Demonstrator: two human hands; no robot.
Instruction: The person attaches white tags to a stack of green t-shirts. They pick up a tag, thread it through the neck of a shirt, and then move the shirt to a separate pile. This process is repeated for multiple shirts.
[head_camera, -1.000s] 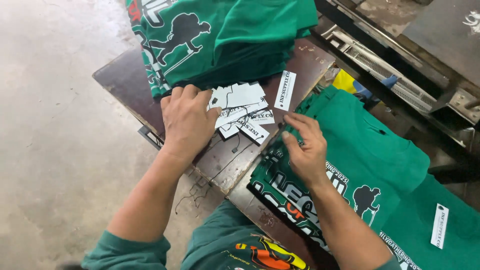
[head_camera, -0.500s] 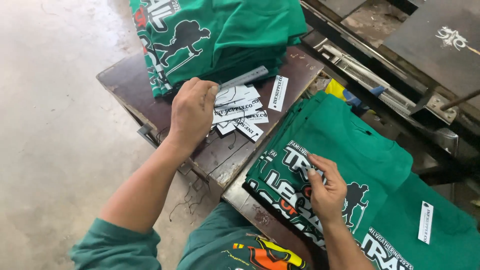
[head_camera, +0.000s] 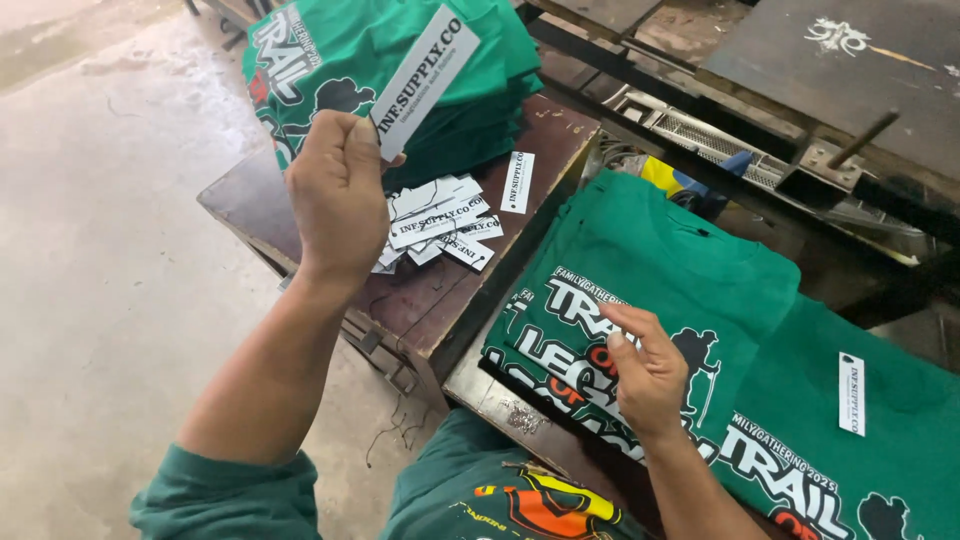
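The left hand (head_camera: 338, 195) has risen off the loose pile of labels (head_camera: 435, 225) on the brown tabletop (head_camera: 240, 200) and now pinches one white label strip (head_camera: 425, 80), held up. The right hand (head_camera: 650, 375) rests on the near folded green shirt (head_camera: 660, 280), fingers curled, seemingly holding nothing.

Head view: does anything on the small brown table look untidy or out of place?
Yes. The white tags lie in a loose, overlapping heap, pointing different ways, and one tag lies apart beside the green shirt stack. Nothing looks damaged.
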